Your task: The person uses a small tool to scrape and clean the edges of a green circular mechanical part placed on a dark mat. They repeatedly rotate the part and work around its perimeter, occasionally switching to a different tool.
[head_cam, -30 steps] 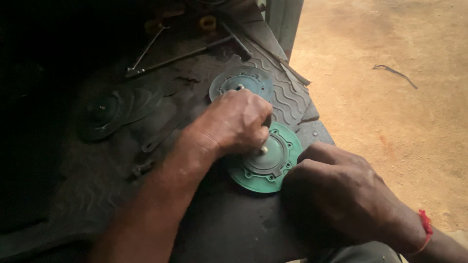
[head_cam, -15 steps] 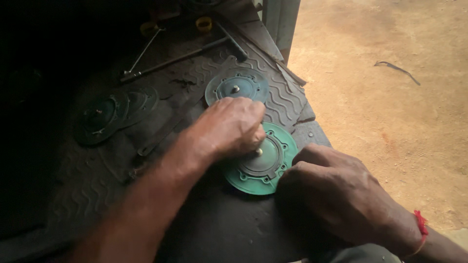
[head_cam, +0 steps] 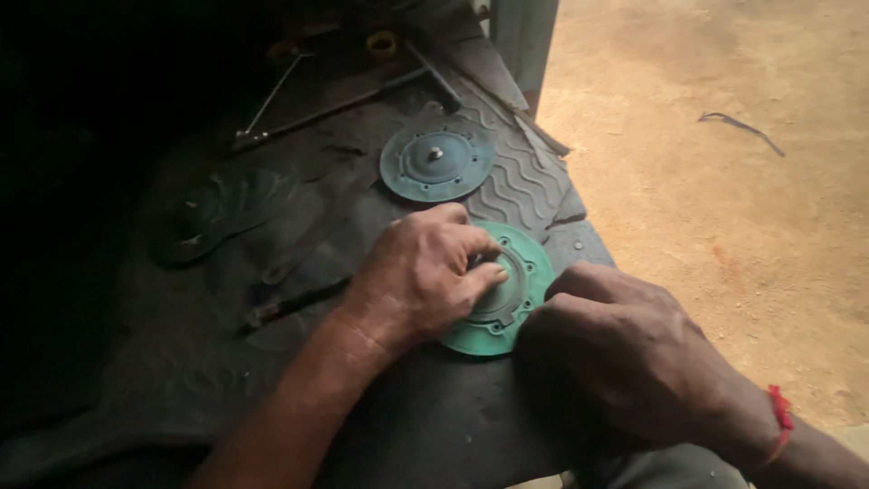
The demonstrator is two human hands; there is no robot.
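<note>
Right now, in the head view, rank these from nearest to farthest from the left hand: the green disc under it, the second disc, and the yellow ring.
1. Green disc: touching, under the left hand.
2. Second disc: just beyond it on the mat.
3. Yellow ring: far back, among the tools.

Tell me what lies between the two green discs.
Head view: only bare ridged rubber mat separates the far disc from the near disc under both hands.

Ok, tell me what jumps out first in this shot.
Two bare hands meet over a green round diaphragm disc at the centre: the left hand presses its metal hub, the right hand rests at its edge. A second, duller disc lies behind on the ribbed rubber mat.
</note>
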